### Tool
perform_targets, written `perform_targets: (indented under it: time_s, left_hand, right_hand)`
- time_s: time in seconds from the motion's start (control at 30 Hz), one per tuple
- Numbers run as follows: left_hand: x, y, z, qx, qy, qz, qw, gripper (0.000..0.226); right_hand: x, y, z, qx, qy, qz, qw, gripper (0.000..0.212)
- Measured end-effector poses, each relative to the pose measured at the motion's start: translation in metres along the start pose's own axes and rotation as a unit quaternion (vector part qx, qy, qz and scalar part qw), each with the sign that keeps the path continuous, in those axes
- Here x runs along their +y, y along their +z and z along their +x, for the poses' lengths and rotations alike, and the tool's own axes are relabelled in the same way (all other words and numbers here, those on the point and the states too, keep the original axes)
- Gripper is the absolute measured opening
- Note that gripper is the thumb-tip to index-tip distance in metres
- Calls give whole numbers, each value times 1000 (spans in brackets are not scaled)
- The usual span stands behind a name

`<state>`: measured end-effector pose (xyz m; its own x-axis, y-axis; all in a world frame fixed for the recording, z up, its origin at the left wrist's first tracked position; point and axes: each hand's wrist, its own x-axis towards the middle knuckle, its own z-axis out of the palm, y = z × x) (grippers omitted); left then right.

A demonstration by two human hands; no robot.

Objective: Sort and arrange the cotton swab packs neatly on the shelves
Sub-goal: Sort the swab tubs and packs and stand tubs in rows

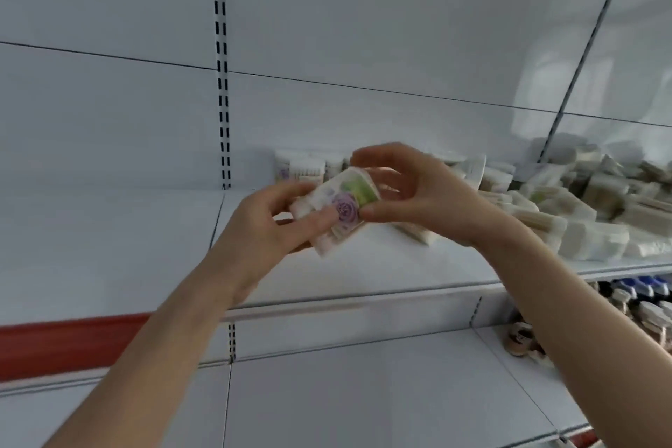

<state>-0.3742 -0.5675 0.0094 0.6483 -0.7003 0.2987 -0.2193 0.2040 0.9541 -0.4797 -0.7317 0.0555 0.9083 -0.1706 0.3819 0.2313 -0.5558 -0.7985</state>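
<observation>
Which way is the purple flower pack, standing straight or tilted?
Tilted: the left hand and right hand hold the pack slanting over the shelf, green end higher.

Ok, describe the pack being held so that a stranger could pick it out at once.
Find the white upper shelf, with a heap of pale packs at its right end. Left of the heap, above the shelf, the left hand and right hand hold one pack between them. It alone is off the shelf, and it shows a purple flower beside a green label.
</observation>
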Motion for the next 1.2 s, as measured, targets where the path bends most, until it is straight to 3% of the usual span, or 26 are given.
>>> perform_targets:
  time_s: [0.1, 0.23, 0.43, 0.6, 0.7, 0.83, 0.9, 1.0, 1.07, 1.13, 1.2]
  left_hand:
    - [1, -3, -2, 64, -4, -69, 996, 52]
    - [1, -10, 0, 162, 18, -59, 985, 35]
    - [7, -24, 1, 171, 81, 91, 978, 43]
    - [13, -34, 8, 214, 91, 48, 971, 63]
    - [14, -45, 13, 202, 85, 49, 974, 69]
    - [16, -60, 20, 129, 83, 98, 983, 84]
    - [19, -60, 24, 127, 96, 141, 977, 84]
    - [16, -59, 27, 150, 93, 190, 966, 82]
    - [5, -61, 22, 145, 86, 285, 944, 73]
    - [-11, -67, 15, 82, 54, 443, 891, 68]
    - [-26, -74, 10, -2, -6, 549, 836, 65]
  right_hand:
    - [4, 5, 15, 19, 5, 61, 998, 41]
    - [0, 17, 29, -13, 36, 98, 994, 18]
    - [-9, 31, 49, -13, 47, 80, 996, 32]
    - [-3, 45, 64, -31, 111, 246, 963, 19]
    - [3, 42, 69, -38, 92, 153, 983, 17]
    - [-6, 32, 76, -119, -1, -39, 992, 67]
    - [-9, 36, 79, -155, -4, -70, 985, 57]
    - [-5, 41, 85, -124, 19, -77, 989, 44]
    - [2, 42, 96, -56, 56, -21, 997, 40]
    - [8, 49, 112, 7, 83, 51, 995, 26]
    - [13, 62, 129, 24, 86, 45, 995, 14]
